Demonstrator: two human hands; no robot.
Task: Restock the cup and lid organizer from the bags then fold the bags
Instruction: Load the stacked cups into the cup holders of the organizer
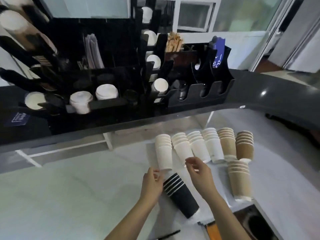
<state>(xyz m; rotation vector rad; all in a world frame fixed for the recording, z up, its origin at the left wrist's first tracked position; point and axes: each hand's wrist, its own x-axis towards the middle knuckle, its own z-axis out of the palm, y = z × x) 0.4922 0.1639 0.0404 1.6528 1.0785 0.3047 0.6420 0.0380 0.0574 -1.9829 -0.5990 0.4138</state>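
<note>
On your tabletop (pixel 69 196) you have eight cup stacks: four white stacks (pixel 188 148), three brown stacks (pixel 240 181), one black stack (pixel 181 196). Two hands in view, left hand (pixel 152 184) and right hand (pixel 200 174).

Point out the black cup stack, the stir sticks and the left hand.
black cup stack (pixel 181 196): head view, side wall mid-stack.
stir sticks (pixel 173 42): head view, middle of bundle.
left hand (pixel 152 181): head view, back of hand.

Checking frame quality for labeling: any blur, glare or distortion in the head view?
Head view: strong wide-angle bowing, the dark counter edge curves; a small glare spot sits on it at right; the black organizer is underexposed, compartments hard to read; both hands slightly motion-soft; white cup stacks bright but readable.
</note>
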